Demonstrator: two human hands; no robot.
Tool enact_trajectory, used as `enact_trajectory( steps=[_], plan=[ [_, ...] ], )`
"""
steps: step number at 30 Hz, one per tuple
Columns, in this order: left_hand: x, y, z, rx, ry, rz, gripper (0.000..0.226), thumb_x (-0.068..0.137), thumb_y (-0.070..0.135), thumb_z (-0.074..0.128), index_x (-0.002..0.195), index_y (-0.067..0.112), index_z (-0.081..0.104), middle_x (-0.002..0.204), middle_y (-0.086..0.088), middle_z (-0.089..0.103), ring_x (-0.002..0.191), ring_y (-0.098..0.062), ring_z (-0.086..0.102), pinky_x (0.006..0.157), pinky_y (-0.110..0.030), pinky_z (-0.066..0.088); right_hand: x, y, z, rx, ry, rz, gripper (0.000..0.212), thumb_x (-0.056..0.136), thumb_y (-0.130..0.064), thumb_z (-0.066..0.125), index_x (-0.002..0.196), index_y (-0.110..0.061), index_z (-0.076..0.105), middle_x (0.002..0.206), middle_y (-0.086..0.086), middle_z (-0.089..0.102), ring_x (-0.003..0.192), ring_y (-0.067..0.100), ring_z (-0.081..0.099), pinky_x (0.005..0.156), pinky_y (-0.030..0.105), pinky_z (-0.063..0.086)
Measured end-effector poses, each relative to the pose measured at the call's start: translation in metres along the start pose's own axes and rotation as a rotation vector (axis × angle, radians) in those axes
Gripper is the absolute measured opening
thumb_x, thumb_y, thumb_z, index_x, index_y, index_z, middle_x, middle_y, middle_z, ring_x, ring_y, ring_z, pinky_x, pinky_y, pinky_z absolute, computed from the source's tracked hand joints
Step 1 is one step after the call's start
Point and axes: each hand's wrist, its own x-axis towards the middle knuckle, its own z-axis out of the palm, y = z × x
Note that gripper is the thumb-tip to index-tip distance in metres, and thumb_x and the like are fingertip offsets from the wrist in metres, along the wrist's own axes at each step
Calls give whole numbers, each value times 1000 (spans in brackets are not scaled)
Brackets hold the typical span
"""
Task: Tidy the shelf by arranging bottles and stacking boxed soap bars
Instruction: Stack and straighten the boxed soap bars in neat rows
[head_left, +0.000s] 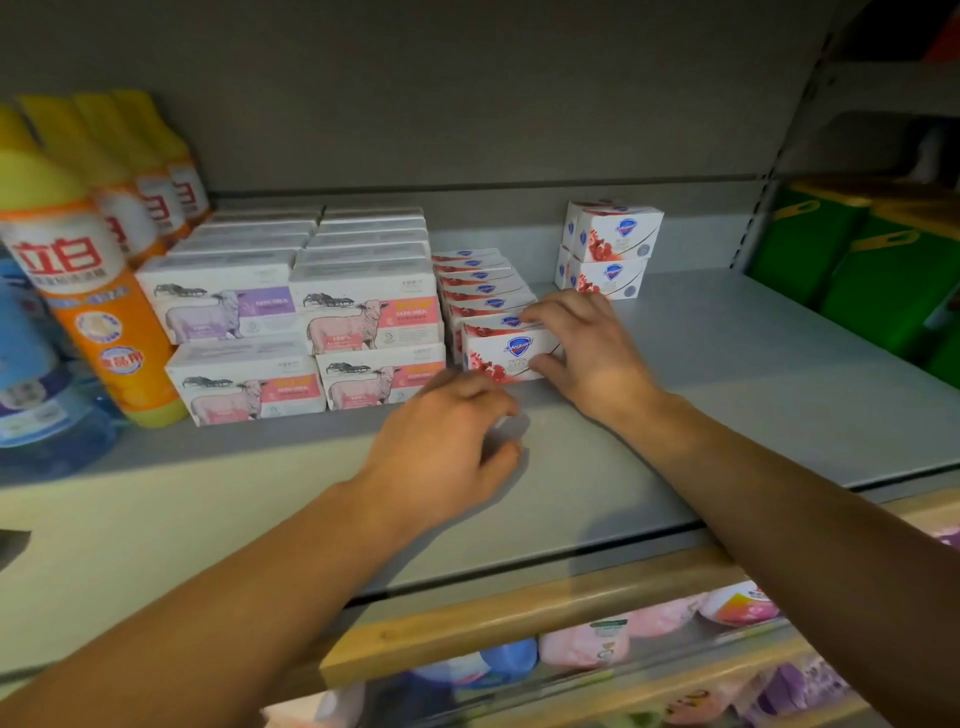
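A row of white soap boxes with red fruit print (480, 283) runs back from the shelf's middle. My right hand (587, 348) grips the front box of that row (506, 353) by its right end, fingers over the top and thumb at the lower corner. My left hand (452, 441) hovers over the grey shelf (727, 374) just in front of that box, fingers loosely curled and blurred, holding nothing I can see. Two more such boxes (610, 249) stand stacked at the back right. Sheep-print soap boxes (301, 317) are stacked two high at the left. Yellow-capped orange bottles (98, 291) line the far left.
A blue bottle (31, 384) stands at the left edge. Green packages (857, 260) fill the neighbouring bay on the right. Below, a wooden rail (519, 618) fronts a lower shelf of pink and purple pouches (675, 639). Bare shelf lies right of the soap row.
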Motion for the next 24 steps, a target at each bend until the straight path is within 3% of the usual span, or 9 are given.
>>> enact_trajectory(
  steps=[4,12,24],
  plan=[
    [1,-6,8,-27,-104,19,42,84,47,55,114,20,69,118,2,67,110,-23,60,99,-34,43,4,-1,4,-19,18,-20,48,80,-9,73,126,-10,62,123,11,58,113,34,47,97,36,38],
    [2,-5,8,-37,-97,27,41,83,44,56,110,18,72,112,0,70,106,-22,61,99,-33,43,2,1,5,6,40,-47,47,78,-9,76,124,-9,65,118,13,61,107,36,50,94,35,38],
    [3,-5,6,-57,-102,27,42,83,44,56,115,20,70,117,3,68,107,-17,60,100,-31,41,4,-3,7,87,-15,-20,49,82,-11,73,130,-12,61,127,11,55,115,34,51,99,41,43]
  ],
)
